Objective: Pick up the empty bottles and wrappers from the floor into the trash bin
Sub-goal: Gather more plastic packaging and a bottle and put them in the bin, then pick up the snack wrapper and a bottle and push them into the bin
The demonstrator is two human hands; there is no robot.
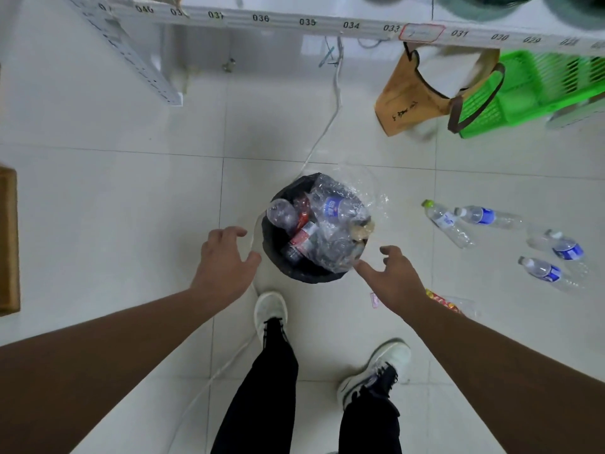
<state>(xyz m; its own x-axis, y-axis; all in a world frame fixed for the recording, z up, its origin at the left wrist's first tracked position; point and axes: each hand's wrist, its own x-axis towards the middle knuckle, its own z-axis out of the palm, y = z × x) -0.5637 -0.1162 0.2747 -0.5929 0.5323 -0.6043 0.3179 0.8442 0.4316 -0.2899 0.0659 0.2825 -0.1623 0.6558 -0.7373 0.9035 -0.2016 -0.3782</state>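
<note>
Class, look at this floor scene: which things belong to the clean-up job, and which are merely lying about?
Belong to the job:
trash bin
green-capped bottle
three blue-labelled bottles
red wrapper
pink scrap
left hand and right hand, both empty

Just lying about:
green basket
brown paper bag
white cable

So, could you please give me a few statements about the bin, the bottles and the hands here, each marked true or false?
1. The trash bin already holds bottles. True.
2. The right hand grips a bottle. False: it is open and holds nothing.
3. Four clear bottles lie on the floor right of the bin, one with a green cap. True.
4. The left hand holds a wrapper. False: it is empty.
5. The green basket stands left of the bin. False: it is at upper right.
</note>
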